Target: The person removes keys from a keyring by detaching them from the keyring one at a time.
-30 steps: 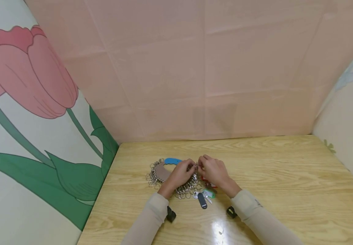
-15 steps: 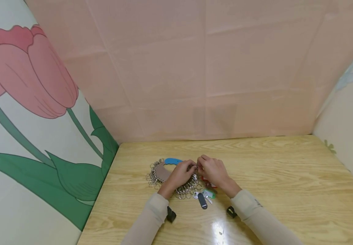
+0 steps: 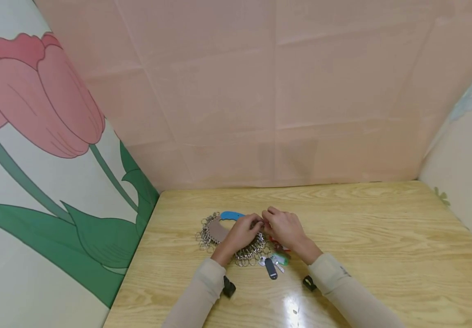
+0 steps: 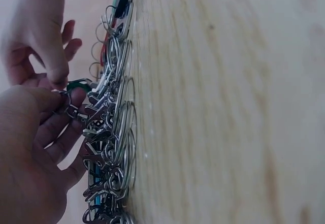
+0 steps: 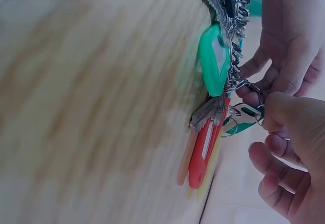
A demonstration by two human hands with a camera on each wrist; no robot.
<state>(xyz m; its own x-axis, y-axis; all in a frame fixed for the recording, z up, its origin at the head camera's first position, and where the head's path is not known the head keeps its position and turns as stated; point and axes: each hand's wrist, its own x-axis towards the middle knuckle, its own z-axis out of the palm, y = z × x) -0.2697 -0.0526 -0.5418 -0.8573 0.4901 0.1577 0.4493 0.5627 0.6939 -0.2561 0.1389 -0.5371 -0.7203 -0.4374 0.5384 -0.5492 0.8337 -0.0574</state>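
Note:
A large key holder has a blue handle [image 3: 231,215], a brown plate [image 3: 217,231] and many metal clasps with split rings [image 3: 246,259] around its edge. Over its right side, my left hand [image 3: 241,233] pinches one key ring [image 4: 67,101] joined to a clasp. My right hand [image 3: 286,230] meets it there, thumb and forefinger pinching the same ring. Beside those fingertips, in the right wrist view, hangs a green key tag [image 5: 242,127] with metal at its upper end. How the tag joins the pinched ring is partly hidden by the fingers.
Near my hands lie a black key tag [image 3: 271,269], another green tag [image 5: 213,61], a red tag [image 5: 199,163] and loose-hanging keys [image 5: 207,113]. Black straps [image 3: 228,287] show under the wrists. A pink sheet [image 3: 272,91] rises behind the wooden table [image 3: 362,255].
My right hand has shifted slightly left, closer to the left fingertips. The left hand stays nearly still, and the key holder and loose tags keep their places.

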